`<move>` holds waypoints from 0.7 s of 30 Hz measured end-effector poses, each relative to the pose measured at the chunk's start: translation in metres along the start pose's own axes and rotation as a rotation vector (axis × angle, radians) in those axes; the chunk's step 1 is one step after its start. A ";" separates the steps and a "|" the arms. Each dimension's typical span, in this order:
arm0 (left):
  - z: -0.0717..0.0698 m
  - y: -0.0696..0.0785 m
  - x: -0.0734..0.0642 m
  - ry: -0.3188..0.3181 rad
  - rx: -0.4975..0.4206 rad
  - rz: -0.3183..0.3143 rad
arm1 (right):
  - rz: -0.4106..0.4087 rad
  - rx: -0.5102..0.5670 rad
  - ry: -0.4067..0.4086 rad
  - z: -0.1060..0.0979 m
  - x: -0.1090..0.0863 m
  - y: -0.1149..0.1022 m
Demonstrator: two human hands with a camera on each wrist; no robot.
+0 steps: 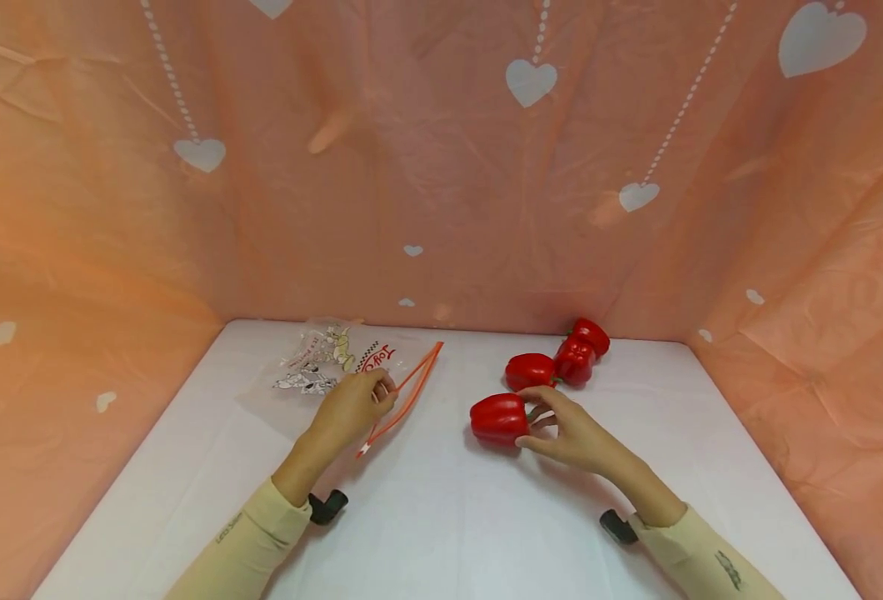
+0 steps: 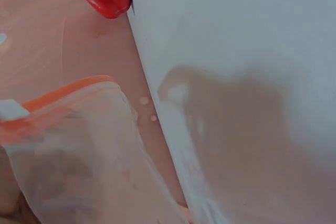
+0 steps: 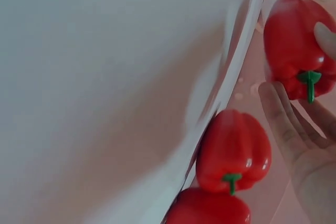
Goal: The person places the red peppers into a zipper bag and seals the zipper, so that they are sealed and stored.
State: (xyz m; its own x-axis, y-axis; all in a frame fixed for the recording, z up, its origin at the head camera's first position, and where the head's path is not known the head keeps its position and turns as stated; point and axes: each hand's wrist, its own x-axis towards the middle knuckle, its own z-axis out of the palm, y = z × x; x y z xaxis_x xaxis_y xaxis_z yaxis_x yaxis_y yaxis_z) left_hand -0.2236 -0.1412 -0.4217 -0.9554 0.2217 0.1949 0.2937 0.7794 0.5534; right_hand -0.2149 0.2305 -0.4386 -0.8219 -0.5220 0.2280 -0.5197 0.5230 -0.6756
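My left hand pinches the mouth of a clear zip bag printed with cartoon figures. Its orange zip edge gapes apart, and a white slider shows on it in the left wrist view. In my right hand is a red bell pepper, gripped near its green stem, with the thumb on one side and fingers on the other. Behind it lie more red bell peppers: one on its side, another beside it and a third farthest back.
A white table top lies under everything. Orange sheeting with white hearts encloses its back and sides. Dark wrist devices stick out beside both cuffs.
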 end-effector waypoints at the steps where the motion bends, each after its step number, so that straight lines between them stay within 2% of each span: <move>1: 0.000 0.000 0.000 0.001 -0.004 -0.001 | -0.009 0.003 0.007 0.002 0.002 -0.001; 6: 0.000 0.000 0.001 0.011 -0.037 -0.001 | -0.036 0.009 0.030 0.010 0.012 -0.006; 16: 0.001 0.002 0.000 0.022 -0.109 -0.008 | 0.051 0.046 0.019 0.022 0.034 -0.020; 21: 0.002 0.002 -0.001 0.024 -0.111 -0.007 | 0.067 0.065 0.039 0.029 0.043 -0.024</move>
State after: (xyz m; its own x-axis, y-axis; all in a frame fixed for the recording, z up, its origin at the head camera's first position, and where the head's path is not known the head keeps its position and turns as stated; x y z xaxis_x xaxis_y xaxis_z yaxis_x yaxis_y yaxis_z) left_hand -0.2225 -0.1385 -0.4217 -0.9570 0.2007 0.2094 0.2894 0.7107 0.6413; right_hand -0.2313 0.1758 -0.4323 -0.8633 -0.4600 0.2076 -0.4484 0.5103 -0.7338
